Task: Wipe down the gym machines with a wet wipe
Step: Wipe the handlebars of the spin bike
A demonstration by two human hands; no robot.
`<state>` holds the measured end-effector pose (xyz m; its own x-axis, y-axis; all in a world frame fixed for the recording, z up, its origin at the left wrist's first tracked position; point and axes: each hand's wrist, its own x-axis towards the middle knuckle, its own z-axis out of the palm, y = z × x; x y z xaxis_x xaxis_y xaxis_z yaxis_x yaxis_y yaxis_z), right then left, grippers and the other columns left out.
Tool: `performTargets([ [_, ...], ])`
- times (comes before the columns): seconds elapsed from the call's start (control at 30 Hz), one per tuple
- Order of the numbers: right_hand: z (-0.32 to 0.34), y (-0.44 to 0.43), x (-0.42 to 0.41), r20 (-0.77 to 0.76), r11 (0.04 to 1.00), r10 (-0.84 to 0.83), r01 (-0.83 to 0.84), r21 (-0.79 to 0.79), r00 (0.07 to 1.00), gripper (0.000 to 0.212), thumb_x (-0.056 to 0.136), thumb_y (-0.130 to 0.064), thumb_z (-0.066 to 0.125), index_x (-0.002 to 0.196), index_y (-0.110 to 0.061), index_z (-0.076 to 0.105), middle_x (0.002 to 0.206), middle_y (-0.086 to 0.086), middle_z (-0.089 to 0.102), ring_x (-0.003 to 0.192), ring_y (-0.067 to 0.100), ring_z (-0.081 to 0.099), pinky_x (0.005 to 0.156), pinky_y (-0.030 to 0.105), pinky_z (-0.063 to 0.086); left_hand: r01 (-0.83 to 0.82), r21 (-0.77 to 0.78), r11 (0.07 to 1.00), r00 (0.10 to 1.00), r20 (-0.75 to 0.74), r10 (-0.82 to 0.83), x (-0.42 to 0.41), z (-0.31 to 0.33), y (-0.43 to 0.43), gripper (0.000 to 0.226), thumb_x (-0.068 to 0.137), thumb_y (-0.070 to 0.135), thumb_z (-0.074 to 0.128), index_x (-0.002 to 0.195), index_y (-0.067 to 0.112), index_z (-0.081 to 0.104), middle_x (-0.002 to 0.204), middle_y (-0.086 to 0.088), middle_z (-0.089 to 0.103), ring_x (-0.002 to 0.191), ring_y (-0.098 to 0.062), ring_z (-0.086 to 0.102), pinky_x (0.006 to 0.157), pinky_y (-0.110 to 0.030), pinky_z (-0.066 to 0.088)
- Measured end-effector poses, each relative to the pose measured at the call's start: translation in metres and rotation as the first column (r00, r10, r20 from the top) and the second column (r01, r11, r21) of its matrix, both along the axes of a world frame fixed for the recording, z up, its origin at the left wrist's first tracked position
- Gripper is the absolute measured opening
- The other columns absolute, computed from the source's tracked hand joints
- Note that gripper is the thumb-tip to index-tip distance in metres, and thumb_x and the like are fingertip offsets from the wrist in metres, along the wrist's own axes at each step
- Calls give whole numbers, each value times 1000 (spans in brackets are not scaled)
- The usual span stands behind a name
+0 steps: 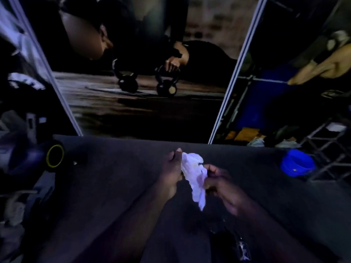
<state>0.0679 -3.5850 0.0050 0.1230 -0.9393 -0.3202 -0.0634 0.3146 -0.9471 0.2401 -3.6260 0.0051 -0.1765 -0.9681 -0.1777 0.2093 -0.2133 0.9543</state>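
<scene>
1. My left grip (171,173) has its fingers closed on the upper left edge of the crumpled white wet wipe (193,175), with the fingertips pointing away from me.
2. My right grip (222,185) pinches the wipe's right side between thumb and curled fingers.
3. The wipe sits between the two grips, touching both, bunched at the top, with a loose tail hanging down towards me.
4. Grips and wipe are over a dark grey surface (114,177); I cannot tell whether the wipe touches it.
5. A round blue plastic tub (297,163) stands well to the right of the wipe.
6. A black cylinder with a yellow ring on its end (54,156) lies far to the left.
7. A large wall picture of a person gripping black kettlebells (142,73) rises beyond the surface.
</scene>
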Motion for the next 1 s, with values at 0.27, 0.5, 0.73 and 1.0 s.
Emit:
performTargets([
  [0.27,-8,-67,-65,386,940,-321,339,23,865,14,89,-5,74,102,0,71,109,26,71,94,31,70,75,37,56,138,111,984,990,17,-141,-77,-12,-113,41,114,36,43,103,9,72,100,-10,80,87,-25,75,69,-36,62],
  [0.5,-16,-137,-154,656,889,-399,446,105,641,32,63,-11,73,93,-18,65,92,8,61,75,23,62,61,32,45,218,136,966,959,153,-238,-184,-28,-221,30,111,32,53,94,11,67,83,-9,68,78,-24,64,74,-36,51],
  [0.73,-25,-208,-249,505,686,-644,726,48,575,52,72,1,87,111,-16,57,87,14,62,70,22,58,61,34,45,355,109,929,905,207,-370,-284,-7,-295,45,106,47,57,80,12,68,76,-8,69,66,-21,66,69,-34,53],
  [1.0,-47,-230,-348,276,287,-899,933,-218,341,24,90,-9,79,98,-16,57,76,-2,62,65,14,51,57,29,42,761,43,648,640,117,-760,-400,-23,-339,85,64,16,93,134,26,45,120,-20,74,101,-26,72,79,-39,60],
])
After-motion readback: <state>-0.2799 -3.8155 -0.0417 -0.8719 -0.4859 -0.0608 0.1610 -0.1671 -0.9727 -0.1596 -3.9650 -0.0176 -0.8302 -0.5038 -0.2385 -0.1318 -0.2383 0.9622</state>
